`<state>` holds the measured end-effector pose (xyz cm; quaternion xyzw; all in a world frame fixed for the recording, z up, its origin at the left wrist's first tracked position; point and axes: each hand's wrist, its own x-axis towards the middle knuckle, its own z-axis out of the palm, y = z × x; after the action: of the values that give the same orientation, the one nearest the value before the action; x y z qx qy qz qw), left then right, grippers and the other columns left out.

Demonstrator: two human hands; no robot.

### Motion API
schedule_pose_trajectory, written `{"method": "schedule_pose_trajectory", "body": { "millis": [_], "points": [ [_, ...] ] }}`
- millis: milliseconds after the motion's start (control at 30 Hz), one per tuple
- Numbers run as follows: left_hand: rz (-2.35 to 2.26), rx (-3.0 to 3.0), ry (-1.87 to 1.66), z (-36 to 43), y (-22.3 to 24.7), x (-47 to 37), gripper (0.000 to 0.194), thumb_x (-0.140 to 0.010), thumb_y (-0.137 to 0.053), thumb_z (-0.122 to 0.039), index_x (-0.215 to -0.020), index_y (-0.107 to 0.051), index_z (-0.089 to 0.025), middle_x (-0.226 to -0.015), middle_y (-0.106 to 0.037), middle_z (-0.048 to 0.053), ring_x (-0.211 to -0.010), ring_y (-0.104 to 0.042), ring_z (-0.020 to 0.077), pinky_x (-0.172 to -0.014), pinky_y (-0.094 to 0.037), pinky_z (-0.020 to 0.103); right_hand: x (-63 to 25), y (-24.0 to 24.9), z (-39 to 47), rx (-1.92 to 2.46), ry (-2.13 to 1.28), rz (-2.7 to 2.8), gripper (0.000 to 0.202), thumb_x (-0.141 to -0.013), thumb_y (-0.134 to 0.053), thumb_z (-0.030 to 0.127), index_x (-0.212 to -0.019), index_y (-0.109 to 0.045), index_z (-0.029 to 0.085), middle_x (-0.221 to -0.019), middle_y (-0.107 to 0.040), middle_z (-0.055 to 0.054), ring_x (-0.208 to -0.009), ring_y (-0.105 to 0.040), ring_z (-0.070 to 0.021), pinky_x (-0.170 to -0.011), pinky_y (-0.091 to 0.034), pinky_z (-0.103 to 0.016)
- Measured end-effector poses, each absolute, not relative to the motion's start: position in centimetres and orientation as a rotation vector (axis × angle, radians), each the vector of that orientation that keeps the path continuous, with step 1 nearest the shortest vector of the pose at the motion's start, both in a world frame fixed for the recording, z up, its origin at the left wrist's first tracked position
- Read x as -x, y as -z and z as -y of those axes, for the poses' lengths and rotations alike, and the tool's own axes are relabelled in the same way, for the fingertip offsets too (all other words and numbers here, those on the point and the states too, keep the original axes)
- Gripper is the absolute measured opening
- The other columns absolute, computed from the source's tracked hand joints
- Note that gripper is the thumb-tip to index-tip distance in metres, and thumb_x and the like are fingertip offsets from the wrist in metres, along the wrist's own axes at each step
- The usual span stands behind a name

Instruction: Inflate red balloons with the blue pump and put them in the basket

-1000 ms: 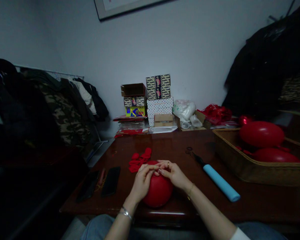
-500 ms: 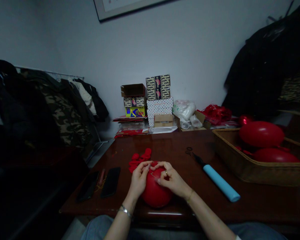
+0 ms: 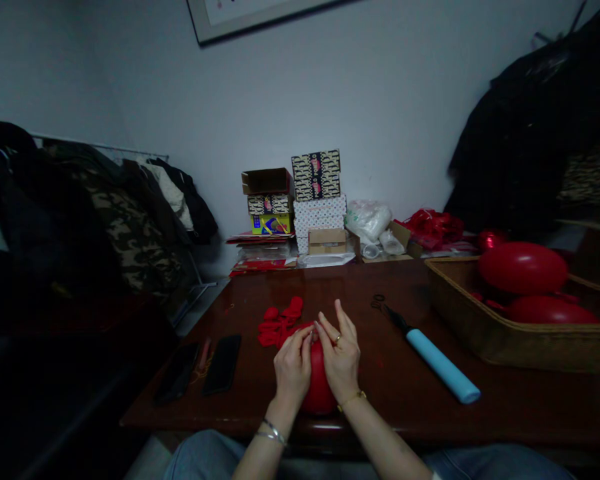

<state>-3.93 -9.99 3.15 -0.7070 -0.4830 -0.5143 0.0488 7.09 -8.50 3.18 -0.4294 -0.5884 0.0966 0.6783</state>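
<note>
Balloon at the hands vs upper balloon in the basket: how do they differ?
The near balloon is by the table edge; the upper balloon is in the basket. The left hand and right hand hide much of the near balloon; neither touches the upper balloon. Both are red and inflated.

Two dark phones point(image 3: 222, 364) lie flat on the left of the table point(image 3: 350, 283). By the wall, a patterned box point(image 3: 316, 175) rests on a white dotted box point(image 3: 323, 210), a small brown carton point(image 3: 327, 241) in front. A camouflage jacket point(image 3: 130, 233) hangs left; a black coat point(image 3: 510, 140), right. A framed picture point(image 3: 260, 20) hangs above.
</note>
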Motion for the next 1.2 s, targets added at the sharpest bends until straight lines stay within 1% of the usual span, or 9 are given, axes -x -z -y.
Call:
{"method": "schedule_pose_trajectory", "body": {
  "millis": [133,300,433,500,600,733,867,1067,1200],
  "points": [
    [1.542,2.172,1.638,10.3,-3.2,4.0,0.022,-0.088,-0.047,-0.021,-0.102,-0.065,-0.020,-0.098,-0.070,0.007,-0.087,-0.066,0.0172,-0.081,-0.052,0.029,-7.4,-3.1,8.2,1.049,-0.389,1.267,0.034,-0.081,-0.058,0.041,-0.112,-0.062,0.026,-0.141,-0.040,-0.003,-0.127,-0.038,-0.0205,-0.106,-0.033,-0.041],
    [1.777,2.218,1.928,10.2,-3.6,4.7,0.025,-0.089,-0.047,-0.030,-0.104,-0.064,-0.021,-0.105,-0.069,0.007,-0.094,-0.065,0.0181,-0.085,-0.051,0.030,-8.4,-2.6,8.2,1.070,-0.559,1.408,0.035,-0.073,-0.066,0.046,-0.102,-0.067,0.028,-0.143,-0.038,-0.002,-0.130,-0.035,-0.0233,-0.107,-0.032,-0.042],
    [1.813,2.333,2.167,9.9,-4.5,5.1,0.029,-0.087,-0.050,-0.037,-0.104,-0.067,-0.019,-0.115,-0.065,0.009,-0.108,-0.059,0.0207,-0.094,-0.046,0.035,-8.9,-2.7,8.1,1.052,-0.580,1.556,0.034,-0.067,-0.071,0.047,-0.096,-0.070,0.029,-0.142,-0.038,-0.004,-0.130,-0.034,-0.0257,-0.106,-0.031,-0.045],
    [1.779,2.455,2.175,10.0,-5.0,5.2,0.031,-0.088,-0.049,-0.037,-0.106,-0.067,-0.019,-0.121,-0.061,0.010,-0.117,-0.053,0.0216,-0.099,-0.042,0.037,-9.0,-3.0,8.0,1.025,-0.542,1.640,0.034,-0.067,-0.071,0.046,-0.097,-0.069,0.029,-0.142,-0.038,-0.004,-0.131,-0.032,-0.0263,-0.106,-0.030,-0.047],
    [1.704,2.611,2.021,10.7,-5.8,5.1,0.032,-0.090,-0.045,-0.034,-0.110,-0.066,-0.020,-0.128,-0.056,0.010,-0.125,-0.045,0.0224,-0.104,-0.035,0.042,-8.8,-3.6,7.9,1.003,-0.452,1.745,0.023,-0.073,-0.066,0.041,-0.091,-0.071,0.028,-0.142,-0.038,-0.003,-0.131,-0.032,-0.0256,-0.105,-0.031,-0.047],
    [1.632,2.674,1.780,11.6,-6.4,5.0,0.033,-0.091,-0.043,-0.030,-0.115,-0.064,-0.023,-0.131,-0.053,0.010,-0.129,-0.039,0.0224,-0.106,-0.033,0.043,-8.4,-3.8,7.9,1.000,-0.390,1.749,0.011,-0.076,-0.060,0.029,-0.073,-0.070,0.026,-0.132,-0.052,-0.003,-0.123,-0.041,-0.0240,-0.100,-0.037,-0.046],
    [1.595,2.450,1.701,12.0,-6.8,5.6,0.038,-0.088,-0.049,-0.026,-0.125,-0.055,-0.025,-0.132,-0.053,0.009,-0.126,-0.043,0.0212,-0.104,-0.036,0.041,-8.1,-3.6,8.3,1.029,-0.381,1.709,0.007,-0.073,-0.060,0.024,-0.071,-0.066,0.025,-0.123,-0.059,-0.003,-0.120,-0.044,-0.0245,-0.098,-0.037,-0.049],
    [1.264,2.180,1.385,12.6,-6.3,6.7,0.021,-0.082,-0.058,-0.019,-0.098,-0.068,-0.028,-0.108,-0.069,0.002,-0.107,-0.060,0.0222,-0.110,-0.015,0.054,-7.8,-3.9,8.7,1.051,-0.364,1.682,0.008,-0.075,-0.058,0.026,-0.069,-0.062,0.024,-0.121,-0.060,-0.004,-0.119,-0.045,-0.0242,-0.097,-0.035,-0.049],
    [1.285,2.125,1.236,12.5,-5.6,6.5,0.024,-0.081,-0.060,-0.021,-0.101,-0.067,-0.030,-0.102,-0.071,0.003,-0.100,-0.063,0.0232,-0.109,-0.013,0.057,-7.5,-3.9,8.9,1.052,-0.356,1.683,0.006,-0.075,-0.059,0.027,-0.070,-0.062,0.024,-0.121,-0.060,-0.005,-0.119,-0.044,-0.0240,-0.098,-0.035,-0.048]
  ]
}}
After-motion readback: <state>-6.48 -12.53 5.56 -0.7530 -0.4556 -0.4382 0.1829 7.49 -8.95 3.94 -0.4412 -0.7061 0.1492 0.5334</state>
